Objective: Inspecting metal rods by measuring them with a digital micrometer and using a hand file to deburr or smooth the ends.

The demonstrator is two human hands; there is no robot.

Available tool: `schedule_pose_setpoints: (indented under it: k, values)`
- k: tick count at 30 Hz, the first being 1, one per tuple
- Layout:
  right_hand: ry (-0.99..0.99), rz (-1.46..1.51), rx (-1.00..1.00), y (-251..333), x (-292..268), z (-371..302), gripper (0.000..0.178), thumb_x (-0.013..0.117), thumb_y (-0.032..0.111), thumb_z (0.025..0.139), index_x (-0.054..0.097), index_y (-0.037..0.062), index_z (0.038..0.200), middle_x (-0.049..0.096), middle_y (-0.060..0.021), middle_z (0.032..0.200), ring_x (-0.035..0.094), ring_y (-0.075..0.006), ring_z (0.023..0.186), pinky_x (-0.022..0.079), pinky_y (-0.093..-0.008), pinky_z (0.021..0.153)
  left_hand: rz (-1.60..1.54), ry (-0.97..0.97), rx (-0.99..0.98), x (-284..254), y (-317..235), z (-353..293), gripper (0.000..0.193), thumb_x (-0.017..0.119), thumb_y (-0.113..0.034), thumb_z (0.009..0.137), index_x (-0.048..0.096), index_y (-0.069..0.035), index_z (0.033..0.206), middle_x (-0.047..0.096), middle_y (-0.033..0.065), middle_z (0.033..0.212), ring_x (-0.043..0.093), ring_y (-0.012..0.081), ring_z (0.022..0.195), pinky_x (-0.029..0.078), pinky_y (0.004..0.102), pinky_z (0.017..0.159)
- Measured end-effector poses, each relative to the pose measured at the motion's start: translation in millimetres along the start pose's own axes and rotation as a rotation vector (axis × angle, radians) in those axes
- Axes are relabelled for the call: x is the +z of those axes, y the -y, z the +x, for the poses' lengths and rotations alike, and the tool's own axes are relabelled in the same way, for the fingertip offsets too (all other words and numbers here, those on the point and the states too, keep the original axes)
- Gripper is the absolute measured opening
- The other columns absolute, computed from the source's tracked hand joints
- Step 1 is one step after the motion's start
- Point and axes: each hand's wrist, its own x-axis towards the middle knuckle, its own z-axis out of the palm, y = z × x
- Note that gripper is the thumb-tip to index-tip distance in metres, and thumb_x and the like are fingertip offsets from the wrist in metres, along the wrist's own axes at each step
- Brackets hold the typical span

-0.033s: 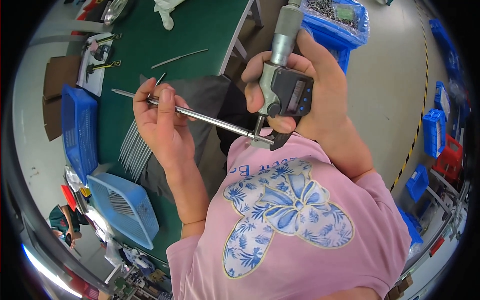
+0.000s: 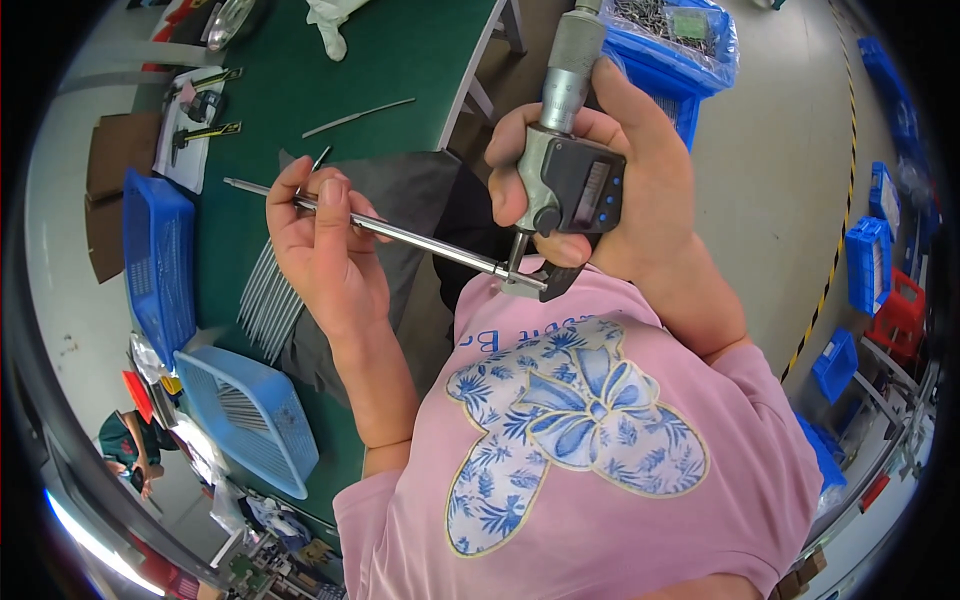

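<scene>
My left hand [image 2: 338,262] pinches a slim shiny metal rod [image 2: 430,243] between thumb and fingers. The rod slants down to the right, and its far end sits in the jaws of a digital micrometer [image 2: 568,185]. That micrometer, with a silver thimble, a dark display housing and blue buttons, is gripped in my right hand [image 2: 652,185], thumb and fingers wrapped about its frame. Beneath my left hand, a row of similar thin rods [image 2: 268,308] lies on a dark grey sheet [image 2: 400,190]. Part of the row is hidden by the hand and forearm.
A single thin rod [image 2: 358,118] lies on the green table [image 2: 400,50]. Blue baskets stand along its left, the nearer basket [image 2: 300,430] holding rods. Two calipers [image 2: 207,130] rest on white paper. Beyond the table edge is a blue crate [image 2: 725,75] of small metal parts.
</scene>
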Motion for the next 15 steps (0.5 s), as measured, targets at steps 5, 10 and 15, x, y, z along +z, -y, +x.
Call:
schedule_pose_setpoints:
  k: [5, 10, 15]
  values:
    - [-0.019, -0.030, -0.010, -0.7, 0.3, -1.5, 0.065, 0.033, 0.053, 0.084, 0.055, -0.0079, 0.088, 0.058, -0.0230, 0.068, 0.049, -0.0178, 0.040, 0.038, -0.0220, 0.032, -0.024, 0.018, -0.003, 0.4, 2.2, -0.8, 0.032, 0.055, -0.007, 0.082, 0.040, -0.001, 0.110, 0.053, 0.0074, 0.087, 0.049, 0.0101, 0.062, 0.041, 0.0194, 0.048]
    - [-0.011, -0.056, -0.020, -2.5, 2.0, 0.1, 0.064, 0.029, 0.050, 0.087, 0.055, -0.0086, 0.089, 0.057, -0.0230, 0.066, 0.048, -0.0175, 0.039, 0.037, -0.0214, 0.031, 0.033, -0.013, -0.005, -7.1, 2.3, 1.4, 0.032, 0.054, -0.008, 0.083, 0.040, 0.000, 0.111, 0.053, 0.0083, 0.089, 0.049, 0.0104, 0.062, 0.045, 0.0212, 0.050]
    - [-0.054, -0.024, -0.024, 0.2, 6.6, -3.6, 0.065, 0.025, 0.047, 0.088, 0.053, -0.0108, 0.089, 0.057, -0.0236, 0.067, 0.041, -0.0166, 0.031, 0.036, -0.0216, 0.031, -0.013, -0.015, -0.014, -2.0, -0.1, 0.1, 0.030, 0.053, -0.005, 0.083, 0.040, -0.001, 0.110, 0.052, 0.0080, 0.087, 0.050, 0.0105, 0.061, 0.044, 0.0191, 0.048]
